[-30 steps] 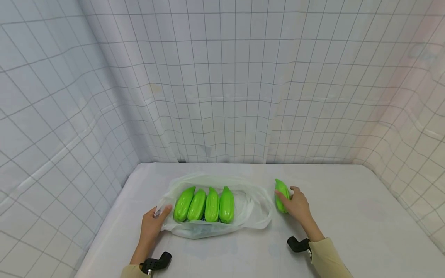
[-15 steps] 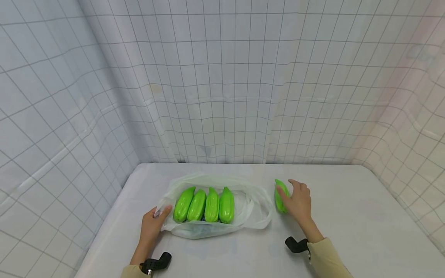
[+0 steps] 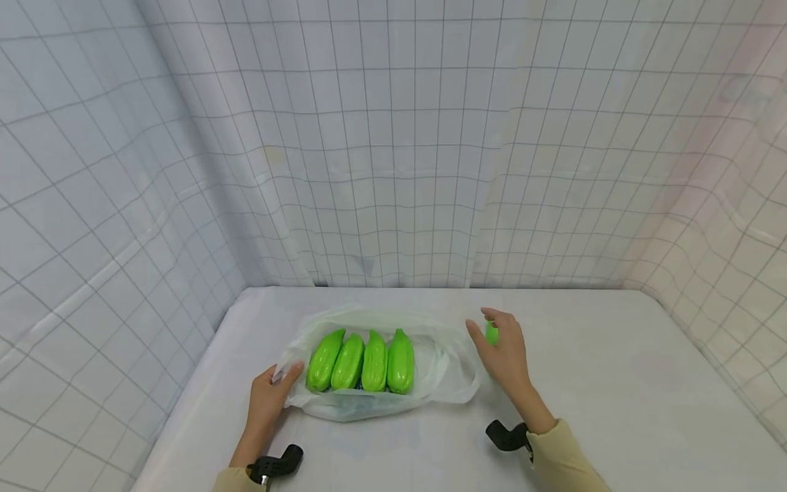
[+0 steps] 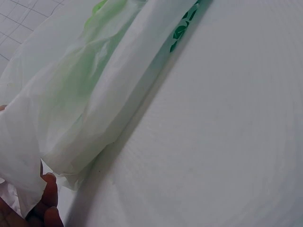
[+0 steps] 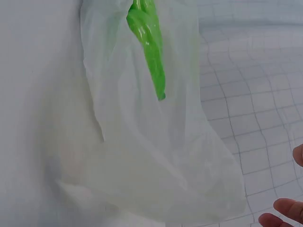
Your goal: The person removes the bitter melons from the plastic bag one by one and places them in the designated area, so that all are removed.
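A thin white plastic bag (image 3: 381, 408) lies spread on the table with its mouth facing up. Several shiny bright-green zucchini-shaped vegetables (image 3: 401, 362) lie side by side in it. My left hand (image 3: 268, 400) pinches the bag's left edge; its fingertips (image 4: 49, 191) show by the crumpled plastic in the left wrist view. Over the table, right of the bag, my right hand (image 3: 507, 352) has its fingers spread and holds nothing. One more green vegetable (image 3: 492, 333) is mostly hidden behind that hand. The right wrist view shows the bag (image 5: 156, 156) and a few fingertips (image 5: 289, 208).
A white-covered table (image 3: 615, 383) stands under both hands. White grid-patterned curtains (image 3: 393, 171) close off the back and both sides. Each wrist wears a black camera mount (image 3: 509, 436).
My right hand has let go of the loose green vegetable, lifted off it and shifted left toward the bag, covering most of the vegetable. The left hand and bag stay put.
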Motion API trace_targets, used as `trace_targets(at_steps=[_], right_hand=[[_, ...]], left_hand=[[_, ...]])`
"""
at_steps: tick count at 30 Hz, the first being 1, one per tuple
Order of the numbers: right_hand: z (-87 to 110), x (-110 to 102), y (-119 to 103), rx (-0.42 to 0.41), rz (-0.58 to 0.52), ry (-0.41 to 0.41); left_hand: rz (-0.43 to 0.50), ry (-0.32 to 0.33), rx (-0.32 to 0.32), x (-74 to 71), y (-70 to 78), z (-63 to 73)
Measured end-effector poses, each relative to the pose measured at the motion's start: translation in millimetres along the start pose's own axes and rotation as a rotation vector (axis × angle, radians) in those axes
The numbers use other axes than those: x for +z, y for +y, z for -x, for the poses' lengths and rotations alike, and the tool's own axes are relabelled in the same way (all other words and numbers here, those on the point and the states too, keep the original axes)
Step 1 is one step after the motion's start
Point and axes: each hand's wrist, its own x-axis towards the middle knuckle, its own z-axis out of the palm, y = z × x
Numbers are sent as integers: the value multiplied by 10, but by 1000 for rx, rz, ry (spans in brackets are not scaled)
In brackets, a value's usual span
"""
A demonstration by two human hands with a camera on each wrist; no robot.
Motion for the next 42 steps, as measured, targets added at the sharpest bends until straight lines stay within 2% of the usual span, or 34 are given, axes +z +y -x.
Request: trace_targets(at_steps=[5, 9, 13, 21, 28, 42], right_hand=[[31, 78, -138, -78, -39, -20], [40, 138, -192, -130, -83, -80], [32, 191, -239, -144, -118, -142], [40, 327, -302, -140, -133, -202], [60, 464, -312, -147, -175, -313], [60, 630, -367, -37, -107, -521]], left_hand=[[-5, -4, -1, -12, 7, -3], [-4, -7, -9, -4, -5, -10], [8, -12, -9, -4, -8, -13], [5, -4, 7, -7, -8, -25], [13, -12, 0, 0, -19, -14], [-3, -9, -24, -7, -22, -12]])
